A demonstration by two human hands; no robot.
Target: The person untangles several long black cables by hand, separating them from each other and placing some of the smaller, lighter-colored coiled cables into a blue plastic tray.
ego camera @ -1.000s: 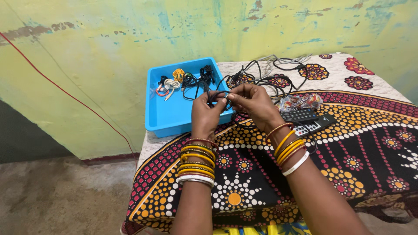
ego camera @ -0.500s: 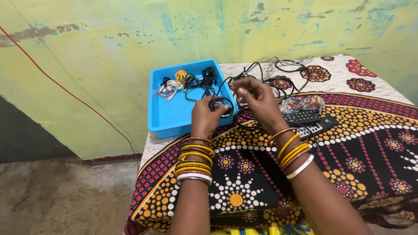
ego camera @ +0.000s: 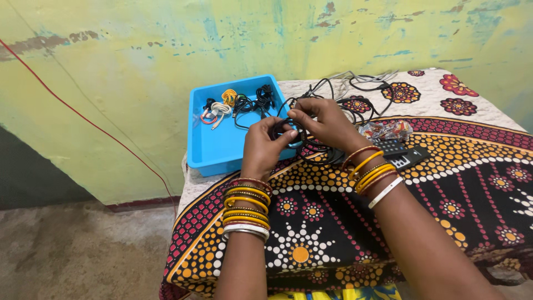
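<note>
Since half a second ago our right hand [ego camera: 325, 119] has dropped from its raised position and closed in on the left hand [ego camera: 265, 145], so both now meet over the black cable coil [ego camera: 288, 133]. Our left grip is closed around the coil's near side, and the right fingertips [ego camera: 294, 115] pinch its top strand. We hold the coil just above the near right corner of the blue tray [ego camera: 214, 150], which sits at the surface's [ego camera: 444, 183] left rear edge, against the wall. Bundled cables [ego camera: 244, 103] fill the tray's far end. Loose black cables [ego camera: 344, 94] sprawl behind our hands, and two remotes [ego camera: 402, 155] with a wrapper [ego camera: 386, 129] lie just right of our right wrist. Open patterned cloth stretches toward the near and right edges.
</note>
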